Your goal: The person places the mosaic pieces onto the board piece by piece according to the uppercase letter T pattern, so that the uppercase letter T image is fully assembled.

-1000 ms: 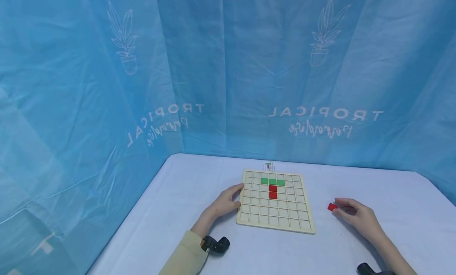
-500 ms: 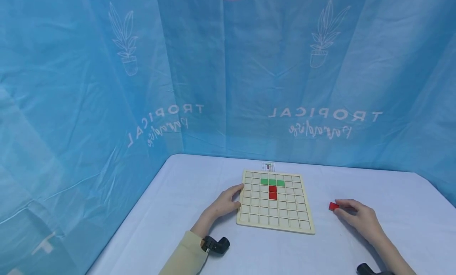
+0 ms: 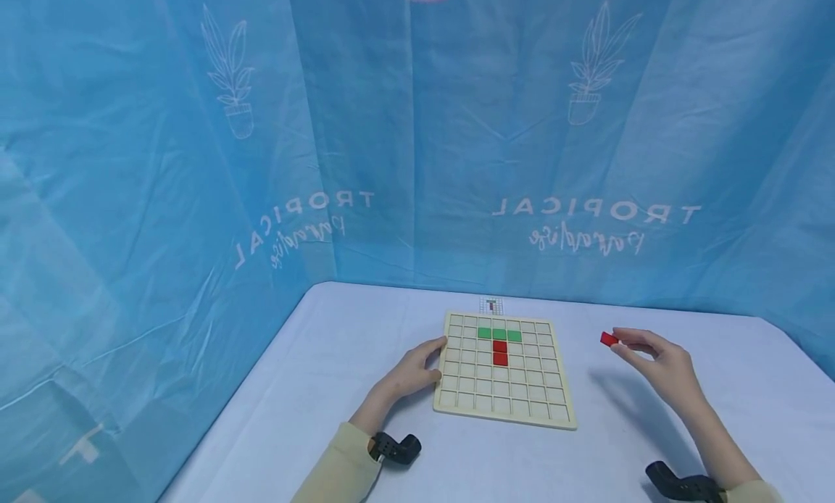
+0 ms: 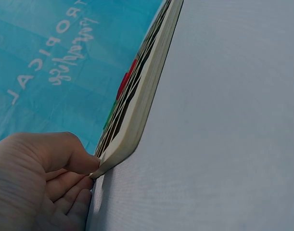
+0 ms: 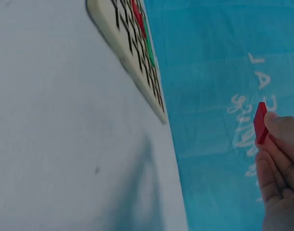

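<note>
A pale wooden grid board [image 3: 471,387] lies on the table. Three green tiles [image 3: 499,334] form a row in its upper part, and two red tiles [image 3: 500,353] run down below the middle one. My left hand [image 3: 409,370] holds the board's left edge; in the left wrist view its thumb [image 4: 72,151] presses on that rim, fingers bent beside it. Right of the board, my right hand [image 3: 672,369] is raised over the tabletop, pinching a red square tile [image 3: 608,339] between thumb and fingertips. The right wrist view shows this red tile [image 5: 260,122] edge-on.
A small printed pattern card [image 3: 491,305] lies just behind the board, with a similar T shape on it. The white tabletop [image 3: 365,322] ends at a blue curtain [image 3: 417,162] at the back and left. Each wrist wears a black camera [image 3: 396,449].
My right hand has lifted from the tabletop with the red tile, its shadow now apart from it. The left hand and board have stayed in place.
</note>
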`<act>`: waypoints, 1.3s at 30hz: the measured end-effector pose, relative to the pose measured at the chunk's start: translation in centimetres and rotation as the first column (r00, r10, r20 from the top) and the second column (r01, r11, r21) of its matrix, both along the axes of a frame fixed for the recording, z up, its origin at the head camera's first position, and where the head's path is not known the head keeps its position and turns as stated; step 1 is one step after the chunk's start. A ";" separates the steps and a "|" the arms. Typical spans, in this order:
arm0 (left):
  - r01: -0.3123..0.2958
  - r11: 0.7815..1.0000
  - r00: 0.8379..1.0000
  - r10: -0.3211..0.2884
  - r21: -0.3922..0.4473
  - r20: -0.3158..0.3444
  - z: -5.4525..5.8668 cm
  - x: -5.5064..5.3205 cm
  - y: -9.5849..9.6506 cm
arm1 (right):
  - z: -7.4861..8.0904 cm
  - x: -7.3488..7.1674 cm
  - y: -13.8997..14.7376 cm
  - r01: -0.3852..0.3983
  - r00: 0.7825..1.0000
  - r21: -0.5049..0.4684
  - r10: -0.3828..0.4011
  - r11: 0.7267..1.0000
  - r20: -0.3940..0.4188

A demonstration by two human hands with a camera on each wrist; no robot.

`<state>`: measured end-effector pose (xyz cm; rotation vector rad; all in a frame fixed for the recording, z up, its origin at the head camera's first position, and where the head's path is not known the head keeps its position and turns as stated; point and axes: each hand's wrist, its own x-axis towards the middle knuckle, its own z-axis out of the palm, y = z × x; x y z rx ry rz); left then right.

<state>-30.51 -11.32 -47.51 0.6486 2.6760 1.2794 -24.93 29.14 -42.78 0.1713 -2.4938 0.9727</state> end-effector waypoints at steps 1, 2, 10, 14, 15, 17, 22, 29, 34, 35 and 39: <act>0.000 1.000 1.000 0.000 0.000 0.000 0.0 0.0 0.0 | 0.0 -0.3 -0.3 -0.007 1.000 -0.009 0.007 1.000 0.005; 0.002 1.000 1.000 -0.002 0.001 -0.002 0.0 0.0 0.0 | -0.2 -0.8 -0.5 -0.016 1.000 -0.019 0.016 1.000 0.010; 0.001 1.000 1.000 -0.001 -0.005 -0.004 -0.1 0.0 -0.1 | -7.1 -7.8 -0.8 -0.085 0.995 -0.023 0.084 0.996 -0.054; 0.005 1.000 1.000 -0.005 -0.004 -0.005 -0.1 0.0 -0.1 | -5.4 -7.1 -4.2 -0.202 0.978 -0.057 0.198 0.978 -0.061; 0.006 1.000 1.000 -0.006 -0.005 -0.003 -0.1 0.0 -0.1 | -4.5 -6.4 -5.3 -0.224 0.973 -0.065 0.220 0.972 -0.062; 0.010 1.000 1.000 -0.010 -0.003 -0.005 -0.1 0.1 -0.1 | -2.8 -5.1 -7.3 -0.262 0.965 -0.095 0.257 0.960 -0.057; 0.002 1.000 1.000 -0.002 -0.007 -0.004 0.0 0.1 -0.1 | -0.7 -3.5 -10.8 -0.291 0.956 -0.122 0.293 0.949 -0.007; 0.003 1.000 1.000 -0.003 -0.019 -0.009 -0.1 0.0 -0.1 | -1.5 -3.5 -12.5 -0.331 0.939 -0.187 0.342 0.925 0.026; -0.001 1.000 1.000 0.001 -0.024 0.000 0.0 0.0 0.0 | -2.7 -3.6 -12.7 -0.389 0.920 -0.153 0.392 0.909 -0.005; -0.001 1.000 1.000 0.001 -0.023 0.000 0.0 0.0 0.0 | -2.8 -3.6 -12.7 -0.399 0.916 -0.137 0.400 0.907 -0.019; -0.001 1.000 1.000 0.001 -0.022 0.002 0.0 -0.1 0.0 | -3.5 -3.6 -12.9 -0.408 0.913 -0.109 0.408 0.906 -0.027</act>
